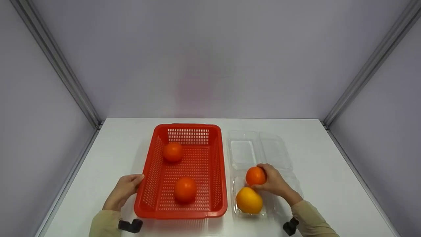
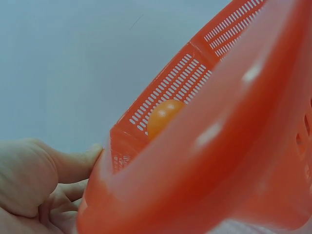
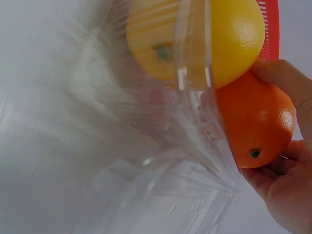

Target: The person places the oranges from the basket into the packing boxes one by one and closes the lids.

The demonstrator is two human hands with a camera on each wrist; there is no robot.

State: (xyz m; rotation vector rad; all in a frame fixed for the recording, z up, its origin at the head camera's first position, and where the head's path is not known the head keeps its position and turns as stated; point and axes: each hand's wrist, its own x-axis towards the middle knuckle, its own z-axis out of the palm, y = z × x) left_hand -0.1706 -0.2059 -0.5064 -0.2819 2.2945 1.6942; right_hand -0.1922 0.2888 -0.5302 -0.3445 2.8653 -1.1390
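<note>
My left hand (image 1: 123,190) grips the left rim of a red plastic basket (image 1: 181,214), thumb on top in the left wrist view. Inside the basket lie two oranges, one at the back left (image 1: 173,152) and one near the front (image 1: 185,190). My right hand (image 1: 273,182) holds another orange (image 1: 255,176) between thumb and fingers at the near clear plastic box (image 1: 234,197). Beside that orange, a larger yellow-orange fruit (image 1: 249,200) sits in the same box. In the right wrist view the held orange (image 3: 258,122) shows its green stem mark, close against the yellow fruit (image 3: 239,39).
Behind the near box stands a second clear box (image 1: 242,154) with its lid (image 1: 275,150) folded out to the right. The white table (image 1: 329,184) is bounded by grey panels at the back and sides. Black wrist mounts (image 1: 131,225) sit on both sleeves.
</note>
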